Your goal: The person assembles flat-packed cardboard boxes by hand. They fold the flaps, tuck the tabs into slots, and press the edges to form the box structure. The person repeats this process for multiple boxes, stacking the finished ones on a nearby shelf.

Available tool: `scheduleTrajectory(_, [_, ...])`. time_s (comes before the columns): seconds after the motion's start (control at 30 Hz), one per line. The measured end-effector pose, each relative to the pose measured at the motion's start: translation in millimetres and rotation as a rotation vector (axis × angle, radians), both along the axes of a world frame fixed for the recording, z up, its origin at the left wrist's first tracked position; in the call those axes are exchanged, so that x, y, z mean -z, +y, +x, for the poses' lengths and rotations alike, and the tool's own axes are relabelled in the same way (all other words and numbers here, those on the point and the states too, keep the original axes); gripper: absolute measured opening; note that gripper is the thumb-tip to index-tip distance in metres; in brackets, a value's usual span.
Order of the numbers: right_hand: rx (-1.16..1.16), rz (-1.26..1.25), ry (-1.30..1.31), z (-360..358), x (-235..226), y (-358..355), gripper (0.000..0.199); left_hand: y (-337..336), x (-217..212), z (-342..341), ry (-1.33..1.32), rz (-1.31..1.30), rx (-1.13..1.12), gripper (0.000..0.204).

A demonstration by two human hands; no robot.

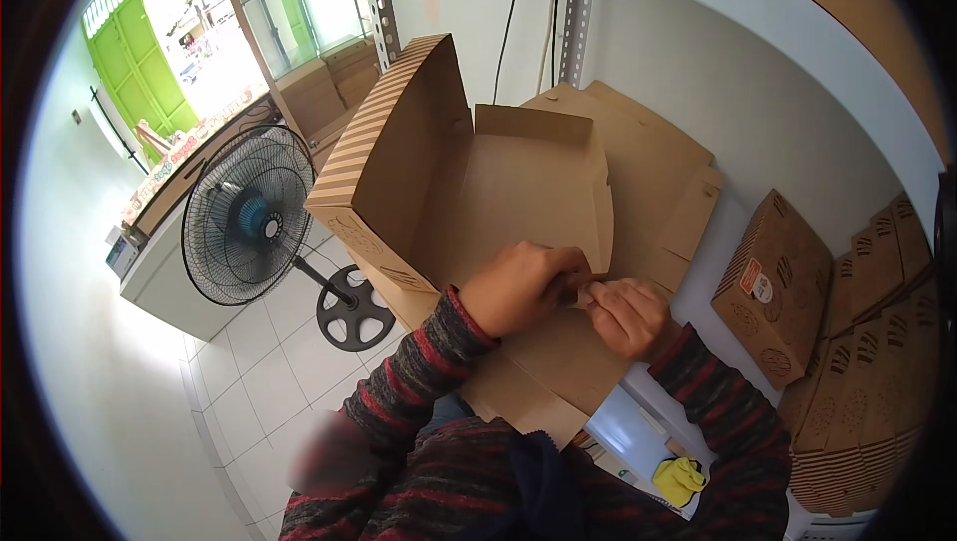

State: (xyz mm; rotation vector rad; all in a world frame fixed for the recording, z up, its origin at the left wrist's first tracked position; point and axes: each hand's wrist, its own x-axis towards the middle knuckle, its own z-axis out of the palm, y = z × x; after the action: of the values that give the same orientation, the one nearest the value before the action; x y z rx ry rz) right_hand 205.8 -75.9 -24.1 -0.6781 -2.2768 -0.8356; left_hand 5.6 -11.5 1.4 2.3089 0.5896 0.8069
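Observation:
An unfolded-lid brown cardboard box (pixel 528 177) stands open in front of me, its striped lid side tilted up at the left. My left hand (pixel 528 287) is closed at the box's near right corner. Right beside it, my right hand (pixel 630 317) pinches the cardboard at the same corner. The fingertips of both hands nearly meet, and the exact flap between them is partly hidden. Beneath the box lie flat cardboard sheets (pixel 663 182), with more flat cardboard (pixel 573 366) below my hands.
A closed cardboard box (pixel 773 287) sits to the right, near several stacked printed boxes (pixel 867 371). A yellow cloth (pixel 678 481) lies at lower right. On the left, a standing fan (pixel 249 217) rises from the tiled floor. A perforated metal post (pixel 576 22) stands behind.

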Motion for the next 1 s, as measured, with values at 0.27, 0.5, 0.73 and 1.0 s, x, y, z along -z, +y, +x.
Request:
scheduleTrajectory(0.27, [-0.029,-0.087,0.021,-1.1,-5.6,-2.3,0.009,-0.7,5.0,-0.6,-0.045,-0.002,0.010,0.011])
scheduleTrajectory(0.5, [-0.066,-0.079,0.013,2.1,-4.1,-1.2,0.009,-2.1,6.2,-2.2,0.040,0.084,-0.073,0.012])
scheduleTrajectory(0.73, [-0.082,-0.005,-0.001,1.7,0.9,-2.9,0.006,-5.2,7.1,-5.4,0.041,0.116,-0.060,0.013])
scheduleTrajectory(1.0, [-0.084,0.004,0.004,0.1,0.4,-2.7,0.006,-11.3,1.3,-7.5,0.071,0.141,-0.072,0.019])
